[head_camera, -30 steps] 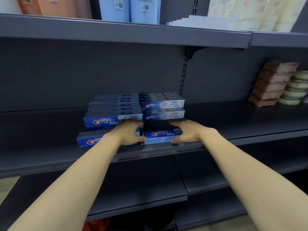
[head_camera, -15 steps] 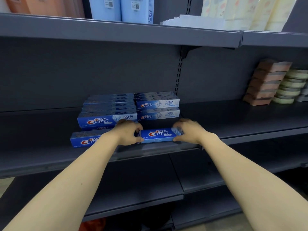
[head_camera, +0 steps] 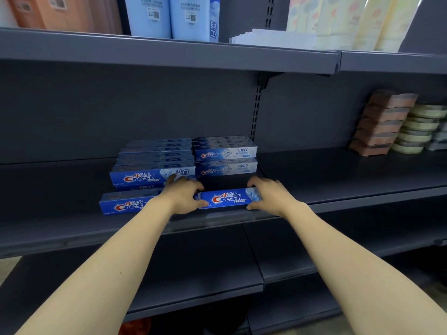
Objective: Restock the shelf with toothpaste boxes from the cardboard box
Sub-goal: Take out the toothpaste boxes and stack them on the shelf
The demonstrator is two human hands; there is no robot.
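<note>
While both my forearms reach forward over the lower shelves, my left hand [head_camera: 185, 193] and my right hand [head_camera: 269, 193] grip opposite ends of one blue toothpaste box [head_camera: 226, 198]. My fingers are curled around each end, thumbs at the front lower edge, clamped on the box. It lies flat and lengthwise at the front edge of the middle shelf [head_camera: 350, 189], logo facing me. Just left of it, partly hidden by my left wrist, a second blue box [head_camera: 123, 204] lies in the same row. Behind that box stands a stack of blue boxes [head_camera: 154, 165]. To its right, touching it, sits a stack of paler boxes [head_camera: 226, 155], two high, apart from the held box. Farther right on the same shelf stand stacked sponges [head_camera: 384, 122]. On the top shelf [head_camera: 169, 53] stand pale blue packs [head_camera: 171, 16].
</note>
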